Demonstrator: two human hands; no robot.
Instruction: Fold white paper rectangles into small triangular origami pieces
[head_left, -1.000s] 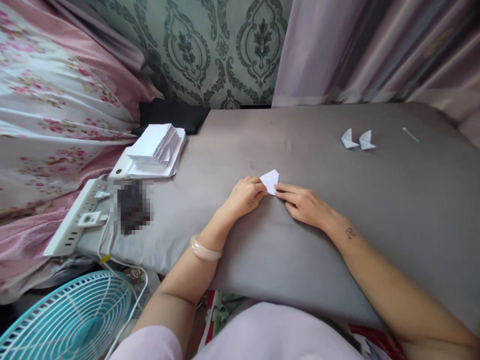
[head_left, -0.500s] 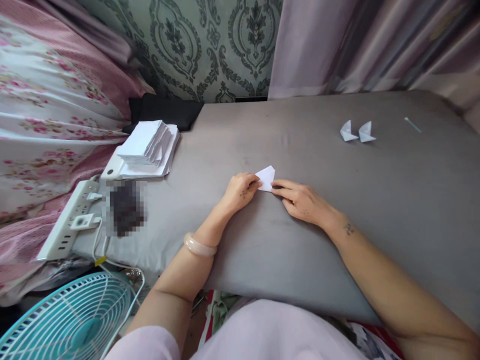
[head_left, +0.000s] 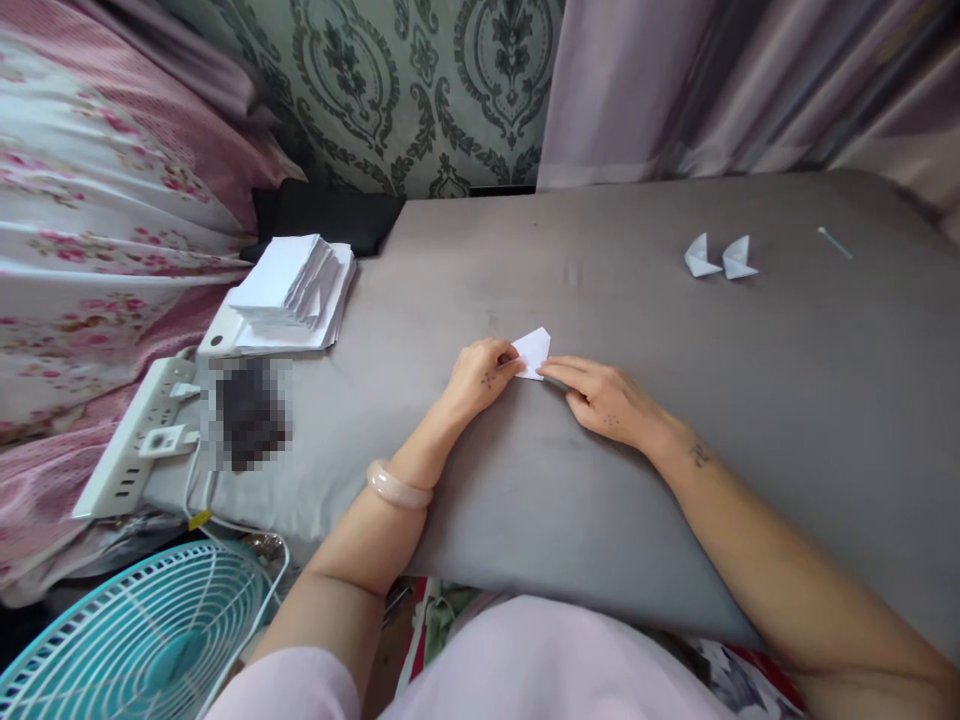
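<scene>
A small folded piece of white paper (head_left: 534,349) lies on the grey-covered surface, with a pointed top and slanting sides. My left hand (head_left: 484,375) has its fingers closed on the paper's left edge, the thumb on top. From the other side, my right hand (head_left: 600,397) reaches in with its forefingers stretched out, their tips touching the paper's lower right corner. Its thumb stays apart from those tips. Farther off to the right stand two folded white paper pieces (head_left: 702,258) with upright points, side by side.
A stack of white paper (head_left: 281,285) sits at the left near a black folded item (head_left: 330,220). A power strip (head_left: 139,440) with plugs and cables lies along the left edge, above a turquoise fan (head_left: 165,640). A thin cotton swab (head_left: 835,242) rests at far right.
The right fingertips have shifted slightly left along the paper's lower corner. The left hand keeps its hold, and the view has tilted a little.
</scene>
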